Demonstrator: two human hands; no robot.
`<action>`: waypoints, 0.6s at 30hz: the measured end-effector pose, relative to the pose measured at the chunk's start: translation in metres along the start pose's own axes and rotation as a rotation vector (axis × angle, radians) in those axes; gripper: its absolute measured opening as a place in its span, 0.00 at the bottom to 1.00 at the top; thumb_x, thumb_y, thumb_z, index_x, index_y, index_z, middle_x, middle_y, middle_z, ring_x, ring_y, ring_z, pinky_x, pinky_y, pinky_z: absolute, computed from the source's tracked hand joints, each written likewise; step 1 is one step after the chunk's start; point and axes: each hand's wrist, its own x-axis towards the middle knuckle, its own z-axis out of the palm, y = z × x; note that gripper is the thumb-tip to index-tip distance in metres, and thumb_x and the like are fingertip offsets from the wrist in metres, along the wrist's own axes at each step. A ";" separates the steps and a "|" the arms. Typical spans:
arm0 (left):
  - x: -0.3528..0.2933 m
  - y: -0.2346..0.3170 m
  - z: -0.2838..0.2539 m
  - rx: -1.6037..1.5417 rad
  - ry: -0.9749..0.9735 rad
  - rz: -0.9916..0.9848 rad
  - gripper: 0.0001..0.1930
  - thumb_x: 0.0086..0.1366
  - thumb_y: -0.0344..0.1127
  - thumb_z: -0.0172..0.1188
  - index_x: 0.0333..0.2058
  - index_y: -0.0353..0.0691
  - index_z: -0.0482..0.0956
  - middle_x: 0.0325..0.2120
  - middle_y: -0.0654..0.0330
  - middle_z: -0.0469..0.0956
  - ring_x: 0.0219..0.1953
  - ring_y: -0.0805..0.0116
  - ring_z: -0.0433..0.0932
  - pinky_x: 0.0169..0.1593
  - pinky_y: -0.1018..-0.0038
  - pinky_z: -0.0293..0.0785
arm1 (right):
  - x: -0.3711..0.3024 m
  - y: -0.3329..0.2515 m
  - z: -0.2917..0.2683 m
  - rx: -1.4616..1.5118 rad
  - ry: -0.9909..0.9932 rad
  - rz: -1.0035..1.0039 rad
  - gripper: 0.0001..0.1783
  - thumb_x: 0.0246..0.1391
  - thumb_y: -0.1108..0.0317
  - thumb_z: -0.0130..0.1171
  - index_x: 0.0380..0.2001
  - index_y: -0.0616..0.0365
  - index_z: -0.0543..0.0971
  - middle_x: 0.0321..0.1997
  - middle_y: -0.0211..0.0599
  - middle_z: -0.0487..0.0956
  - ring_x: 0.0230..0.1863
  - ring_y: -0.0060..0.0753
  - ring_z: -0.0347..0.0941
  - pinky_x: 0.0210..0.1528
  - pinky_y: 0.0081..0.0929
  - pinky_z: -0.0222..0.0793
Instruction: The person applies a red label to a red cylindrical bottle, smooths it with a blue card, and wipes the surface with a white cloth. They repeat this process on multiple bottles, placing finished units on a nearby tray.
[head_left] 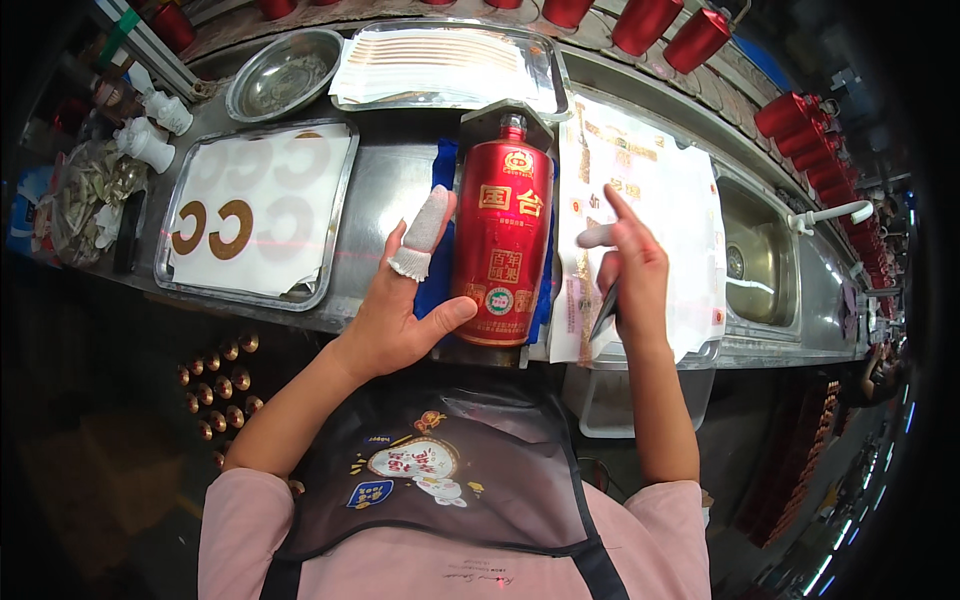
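A red bottle with gold lettering and a round green-and-white emblem lies in a metal holder in front of me, its neck pointing away. A blue cloth shows under it. My left hand is at the bottle's left side, fingers stretched out and thumb touching its lower edge. White coverings wrap its fingertips. My right hand hovers over a sheet of gold decals, index finger extended and a pale cover on the thumb. Its curled fingers hold a thin dark pointed tool, possibly tweezers.
On the left, a tray holds gold C-shaped decals on white paper. Behind stand a metal bowl and a tray of striped sheets. A sink with a white faucet is at right. Red bottles line the far conveyor.
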 end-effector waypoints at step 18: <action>-0.007 0.004 0.013 0.052 -0.004 0.005 0.59 0.60 0.53 0.70 0.74 0.31 0.38 0.74 0.38 0.46 0.75 0.42 0.49 0.76 0.50 0.33 | 0.070 -0.091 0.069 -0.823 -0.030 -0.974 0.18 0.48 0.80 0.70 0.42 0.55 0.80 0.38 0.39 0.83 0.34 0.41 0.81 0.35 0.33 0.74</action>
